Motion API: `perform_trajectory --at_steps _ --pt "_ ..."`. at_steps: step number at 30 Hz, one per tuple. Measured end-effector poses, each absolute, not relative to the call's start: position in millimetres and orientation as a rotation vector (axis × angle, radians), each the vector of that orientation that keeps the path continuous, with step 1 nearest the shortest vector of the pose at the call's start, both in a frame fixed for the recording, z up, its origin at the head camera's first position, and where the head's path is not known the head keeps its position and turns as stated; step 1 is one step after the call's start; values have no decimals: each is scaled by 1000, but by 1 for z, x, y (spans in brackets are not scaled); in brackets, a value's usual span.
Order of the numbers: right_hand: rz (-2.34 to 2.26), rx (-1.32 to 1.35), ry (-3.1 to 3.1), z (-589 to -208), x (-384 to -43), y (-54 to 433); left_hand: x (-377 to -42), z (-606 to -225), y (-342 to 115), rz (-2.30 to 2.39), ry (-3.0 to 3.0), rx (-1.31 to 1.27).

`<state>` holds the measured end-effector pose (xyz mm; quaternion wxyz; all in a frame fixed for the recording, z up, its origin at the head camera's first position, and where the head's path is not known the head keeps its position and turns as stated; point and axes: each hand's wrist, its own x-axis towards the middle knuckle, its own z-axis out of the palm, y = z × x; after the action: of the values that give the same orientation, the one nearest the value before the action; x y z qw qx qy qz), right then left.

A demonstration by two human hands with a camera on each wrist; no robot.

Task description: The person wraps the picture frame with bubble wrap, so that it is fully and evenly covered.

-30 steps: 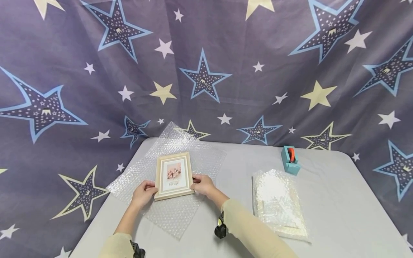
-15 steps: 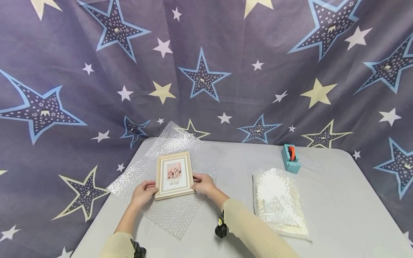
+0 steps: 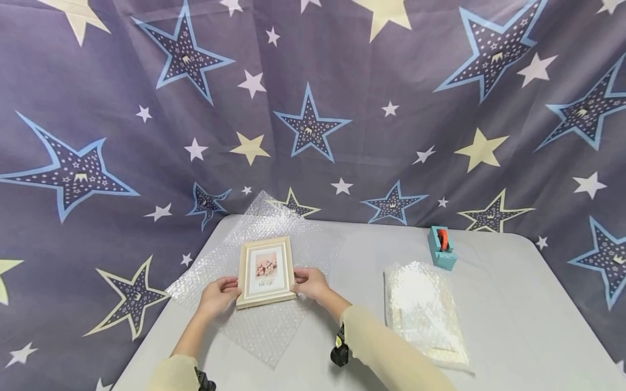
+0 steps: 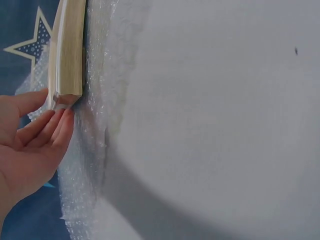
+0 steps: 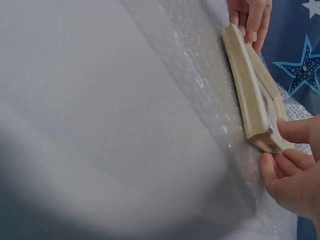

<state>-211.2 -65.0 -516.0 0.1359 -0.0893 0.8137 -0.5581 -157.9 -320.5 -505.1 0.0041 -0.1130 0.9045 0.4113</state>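
A pale wooden picture frame with a pink flower print lies face up over a sheet of bubble wrap. My left hand pinches its left side near the lower corner, thumb on top and fingers at the underside. On the opposite side my right hand pinches the frame in the same way. In the left wrist view the frame's edge sits between thumb and fingertips. The right wrist view shows its near edge close over the bubble wrap, both hands at its ends.
To the right lies a flat bubble-wrapped package. Behind it stands a teal tape dispenser with an orange-red roll. The grey-white table ends at a star-patterned curtain, and the bubble wrap's far corner reaches up against that curtain.
Both hands keep their grip on the picture frame, which stays in nearly the same spot on the bubble wrap. The whole head view has shifted slightly downward.
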Motion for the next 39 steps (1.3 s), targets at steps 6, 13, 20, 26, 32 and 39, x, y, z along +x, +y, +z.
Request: perform_trajectory --at_steps 6,13,20,26,32,39 --pt "-1532 -348 2419 -512 -205 -53 -154 -504 -321 1190 2930 -235" --pt "-1350 -519 2478 -504 -197 -35 -156 -502 -325 1018 2987 20" --pt "-949 -880 2686 -499 -181 -23 -157 -499 -337 679 3110 384" --pt "-533 -1184 2833 -498 -167 -24 -157 -498 -344 546 3122 435" --pt "-225 -1419 2852 -504 -158 -30 -155 -500 -343 538 3131 460" --pt "-89 -1480 2850 -514 -155 -32 -154 -505 -342 451 3147 529"
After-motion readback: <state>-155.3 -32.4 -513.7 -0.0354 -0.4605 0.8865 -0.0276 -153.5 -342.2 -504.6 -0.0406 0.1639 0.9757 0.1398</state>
